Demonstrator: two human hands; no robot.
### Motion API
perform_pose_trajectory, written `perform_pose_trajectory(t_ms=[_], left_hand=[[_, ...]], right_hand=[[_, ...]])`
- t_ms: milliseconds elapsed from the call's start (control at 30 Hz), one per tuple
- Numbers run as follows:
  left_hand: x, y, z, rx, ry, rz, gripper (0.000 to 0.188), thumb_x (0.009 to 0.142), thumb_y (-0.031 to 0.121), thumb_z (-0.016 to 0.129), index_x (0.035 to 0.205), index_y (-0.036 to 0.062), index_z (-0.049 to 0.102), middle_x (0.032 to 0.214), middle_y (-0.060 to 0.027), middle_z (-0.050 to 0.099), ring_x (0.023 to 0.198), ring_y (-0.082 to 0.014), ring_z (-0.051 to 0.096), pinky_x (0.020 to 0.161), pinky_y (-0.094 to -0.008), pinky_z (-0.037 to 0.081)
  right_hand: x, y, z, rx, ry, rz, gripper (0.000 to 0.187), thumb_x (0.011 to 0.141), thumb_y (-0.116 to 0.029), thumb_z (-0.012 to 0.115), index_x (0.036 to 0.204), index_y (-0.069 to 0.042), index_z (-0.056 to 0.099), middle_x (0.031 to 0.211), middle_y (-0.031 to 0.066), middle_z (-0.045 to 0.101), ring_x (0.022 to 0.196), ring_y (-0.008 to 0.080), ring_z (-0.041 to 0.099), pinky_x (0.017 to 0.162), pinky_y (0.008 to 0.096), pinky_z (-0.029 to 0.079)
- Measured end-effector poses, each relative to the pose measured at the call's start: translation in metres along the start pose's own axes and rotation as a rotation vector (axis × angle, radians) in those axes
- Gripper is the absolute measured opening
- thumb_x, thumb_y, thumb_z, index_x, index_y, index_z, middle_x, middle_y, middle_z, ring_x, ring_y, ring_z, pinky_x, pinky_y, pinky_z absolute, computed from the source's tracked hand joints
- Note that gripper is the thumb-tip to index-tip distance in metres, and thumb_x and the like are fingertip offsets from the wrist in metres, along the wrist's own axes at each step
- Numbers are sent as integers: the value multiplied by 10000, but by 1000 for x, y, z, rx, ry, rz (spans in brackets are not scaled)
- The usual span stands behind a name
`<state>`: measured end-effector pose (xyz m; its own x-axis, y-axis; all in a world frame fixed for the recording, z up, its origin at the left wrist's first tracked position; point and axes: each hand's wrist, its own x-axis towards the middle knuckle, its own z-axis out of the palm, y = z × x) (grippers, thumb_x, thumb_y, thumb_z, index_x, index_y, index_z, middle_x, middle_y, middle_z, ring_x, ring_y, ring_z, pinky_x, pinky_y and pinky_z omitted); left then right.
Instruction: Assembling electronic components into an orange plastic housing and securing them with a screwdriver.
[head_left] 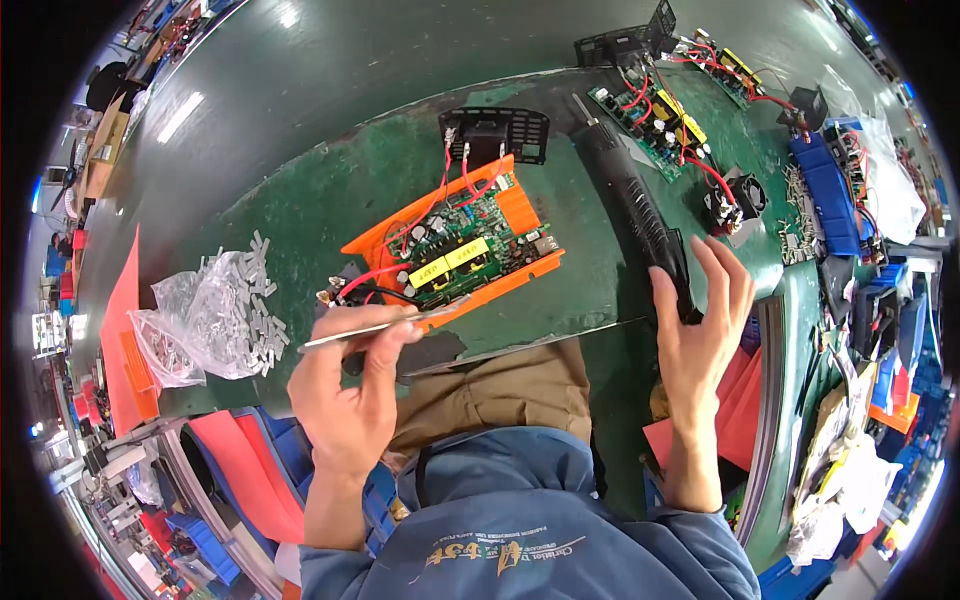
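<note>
My left hand pinches a pair of slim metal tweezers between thumb and fingers. Their far end reaches over the near edge of an orange metal housing. Inside that housing lies a green circuit board with a yellow-wrapped transformer. Red wires run from the board to a black slotted end panel behind it. My right hand is open, thumb and fingers apart around the near end of a long black electric screwdriver, which lies on the bench pointing away.
Left of the housing, a clear plastic bag spills small pale tubes onto the green bench. Farther right lie another wired board, a small black fan, scattered metal pins and a blue housing.
</note>
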<state>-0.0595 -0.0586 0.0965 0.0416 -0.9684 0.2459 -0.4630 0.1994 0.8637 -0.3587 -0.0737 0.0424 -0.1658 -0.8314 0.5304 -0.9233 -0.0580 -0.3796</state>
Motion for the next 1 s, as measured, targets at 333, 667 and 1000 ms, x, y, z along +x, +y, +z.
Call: perform_pose_trajectory(t_ms=[333,667,1000], left_hand=[[14,-22,18,202,-51,235,146,948,-32,736,1050,-23,632,995,-149,765,825,-246,755,718,-320,596],[20,-29,23,349,-92,303,145,931,-33,748,1029,-23,641,991,-131,766,835,-252,735,747,-339,575],[22,-31,29,337,-71,348,249,883,21,811,1079,29,657,973,-79,783,792,-254,749,685,-336,560]], right_hand=[[-57,4,-52,405,-558,436,650,897,-125,740,1488,-1,501,1203,151,650,1072,264,654,923,386,523],[-136,-36,-56,933,-1054,792,498,817,-52,806,1231,-4,533,895,68,676,805,141,660,752,323,552],[-128,-48,-52,831,-1145,671,565,845,-112,820,1310,4,520,794,77,644,703,158,627,698,332,533]])
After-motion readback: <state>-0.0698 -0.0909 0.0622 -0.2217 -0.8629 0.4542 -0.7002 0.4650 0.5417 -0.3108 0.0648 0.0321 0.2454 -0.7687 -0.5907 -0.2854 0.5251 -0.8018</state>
